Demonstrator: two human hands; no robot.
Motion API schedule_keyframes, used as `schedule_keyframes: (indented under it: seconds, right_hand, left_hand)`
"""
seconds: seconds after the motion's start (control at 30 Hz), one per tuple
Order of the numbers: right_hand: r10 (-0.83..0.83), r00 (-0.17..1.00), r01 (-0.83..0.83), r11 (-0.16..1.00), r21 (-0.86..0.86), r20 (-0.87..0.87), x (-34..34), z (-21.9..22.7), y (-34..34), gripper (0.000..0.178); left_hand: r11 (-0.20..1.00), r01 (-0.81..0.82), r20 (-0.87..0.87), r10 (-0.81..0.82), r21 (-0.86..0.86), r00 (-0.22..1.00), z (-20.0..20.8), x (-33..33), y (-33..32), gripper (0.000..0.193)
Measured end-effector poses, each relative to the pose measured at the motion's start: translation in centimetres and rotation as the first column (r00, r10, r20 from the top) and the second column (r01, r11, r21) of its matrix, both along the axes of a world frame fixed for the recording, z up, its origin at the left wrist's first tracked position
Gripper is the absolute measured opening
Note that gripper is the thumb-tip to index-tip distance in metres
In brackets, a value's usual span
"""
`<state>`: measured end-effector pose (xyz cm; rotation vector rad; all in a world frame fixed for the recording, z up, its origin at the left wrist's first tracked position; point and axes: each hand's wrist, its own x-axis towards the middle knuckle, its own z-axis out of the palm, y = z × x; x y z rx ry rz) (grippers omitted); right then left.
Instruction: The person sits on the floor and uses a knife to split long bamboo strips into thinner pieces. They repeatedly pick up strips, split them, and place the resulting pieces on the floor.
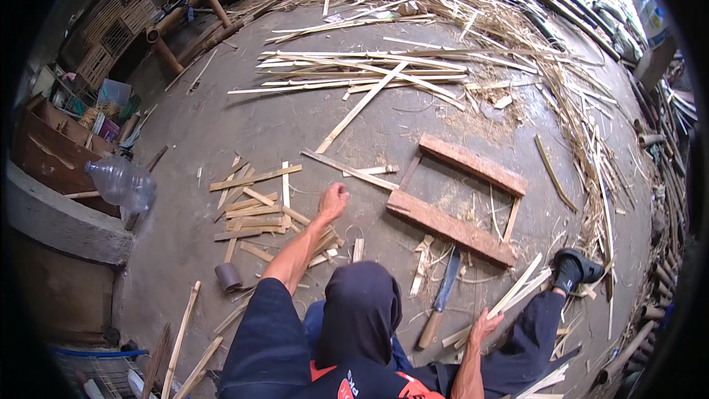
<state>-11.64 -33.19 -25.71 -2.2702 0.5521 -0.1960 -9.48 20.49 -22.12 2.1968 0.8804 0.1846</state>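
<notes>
Pale wood strips [517, 286] sit in the right hand [484, 327], its fingers closed round them, beside the bent leg [526, 343]; a careless reach could meet the knife [444, 290] lying close by. The left hand [334, 202] is curled, whether round anything I cannot tell. Farther out, loose short sticks [255, 177] might slide underfoot.

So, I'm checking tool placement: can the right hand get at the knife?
Probably yes: the knife lies near the right hand, handle uncovered, though that hand may need to release its strips first.
</notes>
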Motion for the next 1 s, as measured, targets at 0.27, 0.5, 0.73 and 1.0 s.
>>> schedule_keyframes:
  seconds: [0.27, 0.5, 0.73, 1.0]
  right_hand:
    - [-0.003, 0.956, -0.026, 0.995, -0.092, -0.294, -0.5, -1.1, 0.1, 0.044]
    - [-0.061, 0.971, 0.087, 0.991, 0.103, -0.229, 0.3, 2.2, 3.0, 0.031]
    - [0.026, 0.999, -0.024, 0.998, 0.055, -0.024, 4.4, 7.1, 7.7, 0.039]
    - [0.38, 0.889, -0.393, 0.92, -0.003, 0.256, 5.8, 12.2, 9.2, 0.035]
  left_hand:
    - [0.907, -0.05, -0.252, 0.169, 0.418, 0.953, -3.5, 10.3, 11.9, 0.058]
    - [0.927, 0.118, -0.469, 0.067, 0.355, 0.88, -4.7, 14.6, 14.0, 0.031]
    - [0.867, 0.202, 0.065, -0.259, 0.456, 0.964, 2.6, 8.9, 3.5, 0.03]
    - [0.763, 0.454, -0.238, -0.387, 0.46, 0.891, 4.2, -1.4, -3.9, 0.023]
